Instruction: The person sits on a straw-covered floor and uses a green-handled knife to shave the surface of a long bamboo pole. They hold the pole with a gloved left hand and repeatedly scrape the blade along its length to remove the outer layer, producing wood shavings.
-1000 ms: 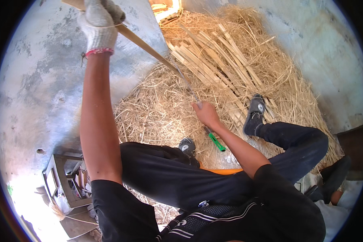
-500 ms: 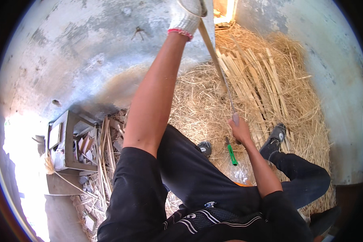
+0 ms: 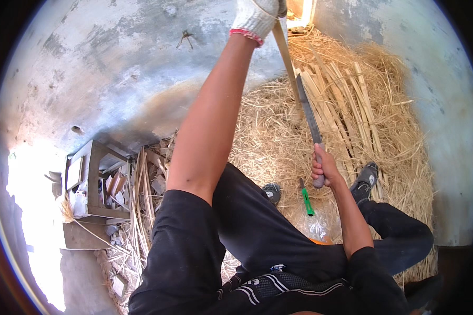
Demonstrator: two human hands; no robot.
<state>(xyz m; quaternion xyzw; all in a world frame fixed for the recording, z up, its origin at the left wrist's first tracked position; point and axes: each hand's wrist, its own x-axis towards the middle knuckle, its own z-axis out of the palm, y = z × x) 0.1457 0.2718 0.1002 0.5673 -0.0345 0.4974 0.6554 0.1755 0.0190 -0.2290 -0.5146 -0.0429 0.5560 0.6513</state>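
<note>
My left hand (image 3: 256,14), in a white knitted glove with a red cuff, is raised at the top edge and closed round the upper end of a long bamboo strip (image 3: 285,50). Its fingertips are partly cut off by the frame. The strip slants down toward the straw. My bare right hand (image 3: 327,166) grips the grey handle of a long knife (image 3: 310,116), whose dark blade points up and away, close beside the strip's lower part. Whether blade and strip touch, I cannot tell. Below that hand, a green-handled utility knife (image 3: 307,202) lies on the ground.
Several split bamboo strips (image 3: 347,107) lie on loose straw (image 3: 257,126) ahead and to the right. My shoe (image 3: 367,178) rests beside them. At left, a wooden frame box (image 3: 94,184) holds scraps, with thin sticks (image 3: 142,194) beside it. Plastered walls (image 3: 126,68) curve around.
My right hand has shifted slightly right and turned, so the knife's blade shows its flat side instead of its thin edge. My left hand and the strip have moved a little right.
</note>
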